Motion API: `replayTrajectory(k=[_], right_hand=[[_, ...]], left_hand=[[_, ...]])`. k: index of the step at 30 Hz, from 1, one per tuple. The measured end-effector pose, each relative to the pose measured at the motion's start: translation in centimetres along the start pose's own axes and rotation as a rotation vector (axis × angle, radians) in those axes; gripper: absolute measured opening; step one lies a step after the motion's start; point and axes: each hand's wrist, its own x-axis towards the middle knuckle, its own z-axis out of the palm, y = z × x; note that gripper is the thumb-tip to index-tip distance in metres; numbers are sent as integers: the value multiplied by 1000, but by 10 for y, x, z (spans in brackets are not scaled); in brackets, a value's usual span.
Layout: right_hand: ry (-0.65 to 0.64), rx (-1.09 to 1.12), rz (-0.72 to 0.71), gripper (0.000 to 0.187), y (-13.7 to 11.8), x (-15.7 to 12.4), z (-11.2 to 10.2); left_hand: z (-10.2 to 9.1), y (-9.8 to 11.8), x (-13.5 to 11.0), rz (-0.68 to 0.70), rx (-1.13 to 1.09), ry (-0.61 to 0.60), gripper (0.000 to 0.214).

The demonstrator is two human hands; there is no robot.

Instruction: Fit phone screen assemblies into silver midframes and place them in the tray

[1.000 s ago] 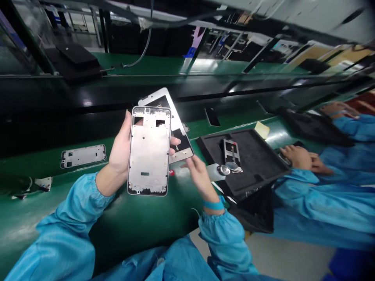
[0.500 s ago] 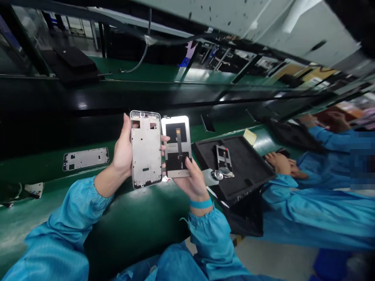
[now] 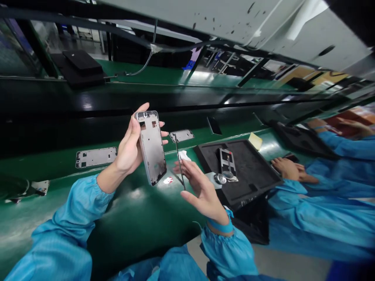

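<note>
Head view, left hand (image 3: pixel 129 150) gripping phone frame (image 3: pixel 152 148), right hand (image 3: pixel 202 189) pinching edge-on screen panel (image 3: pixel 179 166) just right of the frame, black tray (image 3: pixel 258 168) further right.

The thin flat panel (image 3: pixel 179 164) held in the right hand (image 3: pixel 202 187) is turned edge-on, so neither face is visible, and its lower end is hidden behind the fingers. The palm of the left hand (image 3: pixel 129 150) is concealed behind the silver metal phone frame (image 3: pixel 152 146). A co-worker in blue sleeves (image 3: pixel 319 195) is cut off by the right picture edge, and the small metal parts (image 3: pixel 227 168) on the black foam tray (image 3: pixel 263 171) near the green bench's front edge are too small to identify.
</note>
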Motion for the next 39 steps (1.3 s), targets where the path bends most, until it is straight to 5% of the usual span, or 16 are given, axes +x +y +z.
replayTrajectory(k=[7, 14, 25, 33, 39], right_hand=[[-88, -277, -109, 65, -15, -2, -12], [-147, -302, -129, 66, -19, 4, -15], [10, 23, -133, 76, 1, 16, 26], [78, 48, -111, 84, 1, 23, 40], [141, 49, -135, 85, 3, 38, 60]], left_hand=[[-4, 5, 0, 63, -5, -84, 67], [-1, 10, -1, 90, 28, -79, 61], [-9, 19, 5, 143, 300, -135, 63], [-18, 9, 10, 224, 402, -281, 55], [-22, 8, 8, 271, 491, -244, 56]])
